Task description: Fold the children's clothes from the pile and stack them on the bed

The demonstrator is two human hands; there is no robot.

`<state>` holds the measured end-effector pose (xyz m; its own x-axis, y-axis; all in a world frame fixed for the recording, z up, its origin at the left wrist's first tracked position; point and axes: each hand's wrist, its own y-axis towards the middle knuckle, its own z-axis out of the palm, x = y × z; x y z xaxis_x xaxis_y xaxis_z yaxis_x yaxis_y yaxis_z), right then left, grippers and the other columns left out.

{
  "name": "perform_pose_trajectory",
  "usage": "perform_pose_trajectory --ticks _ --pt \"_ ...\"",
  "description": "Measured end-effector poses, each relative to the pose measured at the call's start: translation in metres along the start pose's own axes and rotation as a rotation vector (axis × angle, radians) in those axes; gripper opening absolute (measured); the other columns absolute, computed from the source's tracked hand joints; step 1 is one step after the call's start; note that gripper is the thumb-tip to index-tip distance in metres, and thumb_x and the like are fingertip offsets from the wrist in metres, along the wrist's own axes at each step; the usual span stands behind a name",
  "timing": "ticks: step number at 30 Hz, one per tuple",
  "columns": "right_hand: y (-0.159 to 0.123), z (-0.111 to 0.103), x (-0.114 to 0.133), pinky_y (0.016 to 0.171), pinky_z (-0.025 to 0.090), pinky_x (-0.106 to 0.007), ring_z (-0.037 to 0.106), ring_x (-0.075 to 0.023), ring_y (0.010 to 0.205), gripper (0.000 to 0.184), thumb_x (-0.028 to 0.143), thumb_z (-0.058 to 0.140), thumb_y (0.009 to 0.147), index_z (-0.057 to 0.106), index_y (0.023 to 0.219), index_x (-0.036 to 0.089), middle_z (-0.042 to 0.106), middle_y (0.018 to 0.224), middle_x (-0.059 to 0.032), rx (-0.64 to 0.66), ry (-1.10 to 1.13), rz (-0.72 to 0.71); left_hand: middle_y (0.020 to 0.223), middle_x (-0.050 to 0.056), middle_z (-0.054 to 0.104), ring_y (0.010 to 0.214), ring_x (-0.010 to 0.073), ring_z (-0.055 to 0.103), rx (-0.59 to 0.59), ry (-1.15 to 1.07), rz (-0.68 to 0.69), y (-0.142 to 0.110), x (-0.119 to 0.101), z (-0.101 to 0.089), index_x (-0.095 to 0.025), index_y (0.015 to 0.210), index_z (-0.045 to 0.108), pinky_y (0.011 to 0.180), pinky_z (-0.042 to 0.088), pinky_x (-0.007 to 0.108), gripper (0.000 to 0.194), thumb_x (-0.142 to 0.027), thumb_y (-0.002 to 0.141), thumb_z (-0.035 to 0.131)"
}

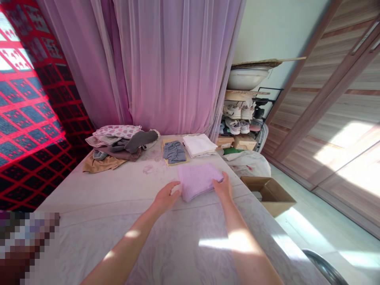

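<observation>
A folded lilac ribbed garment (198,180) lies on the bed in front of me. At its right edge, my right hand (224,188) pinches a corner between thumb and fingers. My left hand (166,196) is at the left edge of the garment, thumb and fingers apart in a loose curve, close to or touching the cloth. Just beyond lie folded grey bottoms (174,152) on a yellow folded cloth (184,161). To their right is a stack of folded white clothes (200,145).
A loose heap of clothes (118,144) sits at the bed's far left. Purple curtains (172,71) hang behind. Right of the bed are a shoe rack (242,114), an open cardboard box (277,198) and a wooden wardrobe (335,118). Part of a person shows, pixelated, at lower left.
</observation>
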<state>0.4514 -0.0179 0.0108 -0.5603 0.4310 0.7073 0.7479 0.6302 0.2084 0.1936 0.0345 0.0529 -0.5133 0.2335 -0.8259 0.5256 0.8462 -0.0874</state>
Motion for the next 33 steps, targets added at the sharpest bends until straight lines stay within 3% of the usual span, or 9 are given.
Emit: perform_pose_trajectory --ticks 4,8,11,14,17,20,25,30,33 --pt "-0.005 -0.019 0.012 0.088 0.049 -0.041 0.061 -0.0305 0.109 0.067 0.033 0.052 0.081 0.039 0.144 0.015 0.062 0.123 -0.0174 0.014 -0.157 0.076 0.152 0.008 0.042 0.143 0.0263 0.033 0.038 0.383 0.294 0.015 -0.013 0.027 -0.021 0.135 0.054 0.118 0.026 0.047 0.047 -0.039 0.093 0.04" --pt "-0.006 -0.029 0.028 0.103 0.038 -0.044 0.042 -0.0297 0.133 0.057 0.032 0.04 0.09 0.041 0.145 0.018 0.044 0.146 -0.0164 -0.05 -0.274 -0.179 0.157 0.01 0.033 0.147 0.0317 0.023 0.03 0.604 0.275 0.034 -0.023 0.041 -0.02 0.144 0.044 0.118 0.02 0.056 0.055 -0.045 0.096 0.033" --pt "0.005 -0.023 0.043 0.113 0.024 -0.052 0.029 -0.0282 0.142 0.05 0.03 0.036 0.094 0.046 0.142 0.022 0.036 0.154 -0.011 0.102 -0.419 -0.441 0.159 0.013 0.028 0.148 0.0334 0.017 0.021 0.665 0.243 0.048 -0.026 0.045 -0.017 0.148 0.037 0.119 0.014 0.056 0.067 -0.055 0.093 0.035" --pt "0.018 -0.009 0.048 0.113 0.017 -0.059 0.027 -0.0284 0.143 0.049 0.035 0.038 0.096 0.046 0.143 0.024 0.037 0.154 -0.0111 0.318 -0.549 -0.524 0.16 0.015 0.023 0.148 0.0355 0.014 0.041 0.684 0.229 0.057 -0.024 0.049 -0.016 0.151 0.031 0.119 0.01 0.058 0.083 -0.068 0.087 0.037" --pt "0.024 0.003 0.04 0.111 0.021 -0.06 0.025 -0.0298 0.144 0.052 0.041 0.037 0.097 0.044 0.145 0.023 0.031 0.157 -0.012 0.428 -0.592 -0.481 0.161 0.015 0.02 0.149 0.0359 0.013 0.069 0.686 0.225 0.06 -0.018 0.055 -0.018 0.153 0.027 0.118 0.01 0.059 0.091 -0.074 0.083 0.037" --pt "0.023 0.009 0.03 0.108 0.028 -0.059 0.025 -0.0308 0.144 0.053 0.043 0.035 0.097 0.043 0.145 0.022 0.027 0.159 -0.012 0.412 -0.582 -0.465 0.161 0.015 0.02 0.149 0.0352 0.012 0.064 0.679 0.202 0.059 -0.012 0.062 -0.017 0.154 0.025 0.118 0.01 0.058 0.093 -0.074 0.082 0.038" --pt "0.021 0.011 0.028 0.105 0.034 -0.056 0.028 -0.0317 0.142 0.049 0.042 0.037 0.097 0.05 0.14 0.023 0.033 0.156 -0.0119 0.381 -0.559 -0.497 0.16 0.017 0.021 0.148 0.0368 0.013 0.037 0.67 0.197 0.06 -0.007 0.068 -0.018 0.154 0.025 0.117 0.012 0.06 0.092 -0.074 0.082 0.039" --pt "0.023 0.009 0.03 0.103 0.037 -0.054 0.027 -0.0305 0.143 0.047 0.042 0.039 0.096 0.051 0.139 0.025 0.032 0.157 -0.0111 0.408 -0.527 -0.466 0.16 0.017 0.021 0.148 0.0366 0.013 0.076 0.649 0.193 0.064 -0.007 0.065 -0.017 0.153 0.026 0.116 0.015 0.061 0.091 -0.074 0.083 0.039" --pt "0.03 0.004 0.028 0.104 0.038 -0.048 0.032 -0.0271 0.141 0.046 0.036 0.042 0.095 0.051 0.139 0.025 0.034 0.156 -0.0119 0.409 -0.431 -0.412 0.158 0.015 0.027 0.148 0.0325 0.019 0.068 0.57 0.244 0.06 0.006 0.055 -0.018 0.15 0.033 0.118 0.02 0.056 0.079 -0.066 0.088 0.037"
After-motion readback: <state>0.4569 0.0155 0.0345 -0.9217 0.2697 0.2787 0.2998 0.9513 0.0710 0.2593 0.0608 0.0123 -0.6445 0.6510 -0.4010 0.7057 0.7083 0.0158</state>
